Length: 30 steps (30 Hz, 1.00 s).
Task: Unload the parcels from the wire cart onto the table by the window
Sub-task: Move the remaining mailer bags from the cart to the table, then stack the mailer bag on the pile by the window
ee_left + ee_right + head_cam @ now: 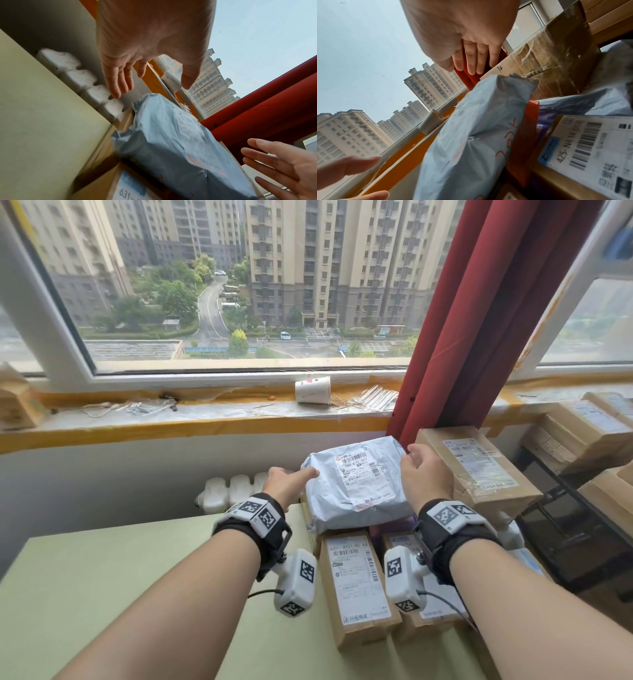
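Observation:
A grey plastic mailer [356, 491] with a white label lies on top of cardboard parcels [356, 583] stacked at the right end of the green table [120, 594]. My left hand [298, 477] is open at the mailer's left edge, fingers straight. My right hand [416, 462] is open at its right edge, beside a taped brown box [479, 470]. In the left wrist view the left hand [152, 83] hovers above the mailer [171, 142] with a gap. The right wrist view shows the right hand [465, 67] likewise clear of the mailer [479, 135]. The dark wire cart [565, 525] stands to the right.
More brown boxes [582, 436] are piled on the cart. A red curtain [479, 320] hangs just behind the parcels. On the windowsill a paper cup [313, 389] lies on its side among thin sticks. A white radiator [233, 489] sits behind the table's far edge.

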Motion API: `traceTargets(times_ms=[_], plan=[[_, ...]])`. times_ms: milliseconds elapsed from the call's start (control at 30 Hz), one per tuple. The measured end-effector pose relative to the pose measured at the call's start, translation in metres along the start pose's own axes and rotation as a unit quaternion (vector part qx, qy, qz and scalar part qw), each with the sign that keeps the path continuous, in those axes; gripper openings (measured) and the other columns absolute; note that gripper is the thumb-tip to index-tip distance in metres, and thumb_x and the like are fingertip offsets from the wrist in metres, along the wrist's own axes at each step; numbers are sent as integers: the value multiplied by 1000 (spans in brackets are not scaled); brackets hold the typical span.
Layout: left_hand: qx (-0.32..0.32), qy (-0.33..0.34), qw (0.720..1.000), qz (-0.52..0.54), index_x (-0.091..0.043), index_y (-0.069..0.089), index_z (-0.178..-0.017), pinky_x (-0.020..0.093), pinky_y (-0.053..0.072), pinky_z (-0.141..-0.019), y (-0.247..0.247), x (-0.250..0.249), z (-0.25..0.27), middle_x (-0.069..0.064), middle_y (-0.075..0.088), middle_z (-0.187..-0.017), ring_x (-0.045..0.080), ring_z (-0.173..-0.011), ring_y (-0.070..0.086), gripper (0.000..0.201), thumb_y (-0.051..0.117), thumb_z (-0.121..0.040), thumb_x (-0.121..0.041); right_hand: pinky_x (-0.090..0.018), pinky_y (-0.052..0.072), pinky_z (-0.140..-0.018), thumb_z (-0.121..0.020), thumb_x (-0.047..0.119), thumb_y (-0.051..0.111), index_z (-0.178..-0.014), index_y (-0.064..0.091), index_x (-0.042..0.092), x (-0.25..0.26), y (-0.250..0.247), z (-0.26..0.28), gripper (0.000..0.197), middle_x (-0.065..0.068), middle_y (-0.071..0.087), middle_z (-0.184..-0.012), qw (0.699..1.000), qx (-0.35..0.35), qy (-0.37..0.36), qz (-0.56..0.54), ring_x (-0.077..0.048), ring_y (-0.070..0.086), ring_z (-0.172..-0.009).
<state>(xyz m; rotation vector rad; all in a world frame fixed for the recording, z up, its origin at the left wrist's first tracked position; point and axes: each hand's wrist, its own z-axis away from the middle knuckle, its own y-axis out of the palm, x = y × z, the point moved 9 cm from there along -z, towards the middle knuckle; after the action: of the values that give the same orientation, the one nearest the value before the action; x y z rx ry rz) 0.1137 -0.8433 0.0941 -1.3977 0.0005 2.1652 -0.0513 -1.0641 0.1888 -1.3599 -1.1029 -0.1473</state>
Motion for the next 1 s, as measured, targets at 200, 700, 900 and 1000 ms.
traceTargets(times_ms=[200,700,900,1000], plan=[[-20,16,1000,-8,-7,41,-136,36,47,-84,-53,-10,26,10,47,-135,26,-119,48,79,69,-72,-44,-37,45,-97,-96,27,48,-120,61,16,47,11,22,29,-4,64,-120,999,17,-20,-26,-24,57,-111],[-88,40,995,-38,-11,56,-119,38,48,-96,-232,35,88,5,54,-118,25,-114,52,40,61,-88,-36,-26,42,-73,-98,27,46,-110,62,17,199,100,129,22,3,63,-98,980,131,-118,-88,-14,57,-88],[-137,22,990,-18,-24,47,-69,34,48,-86,-319,64,120,0,48,-83,24,-89,47,25,57,-92,-29,-27,45,-73,-98,30,45,-110,62,19,269,146,189,23,3,63,-100,965,185,-164,-84,-13,58,-89],[-154,25,988,-12,-18,60,-93,34,49,-88,-359,80,136,3,54,-100,22,-94,50,10,57,-92,-28,-26,47,-71,-98,31,46,-109,63,19,301,165,218,24,3,65,-100,959,196,-186,-85,-13,59,-87]])
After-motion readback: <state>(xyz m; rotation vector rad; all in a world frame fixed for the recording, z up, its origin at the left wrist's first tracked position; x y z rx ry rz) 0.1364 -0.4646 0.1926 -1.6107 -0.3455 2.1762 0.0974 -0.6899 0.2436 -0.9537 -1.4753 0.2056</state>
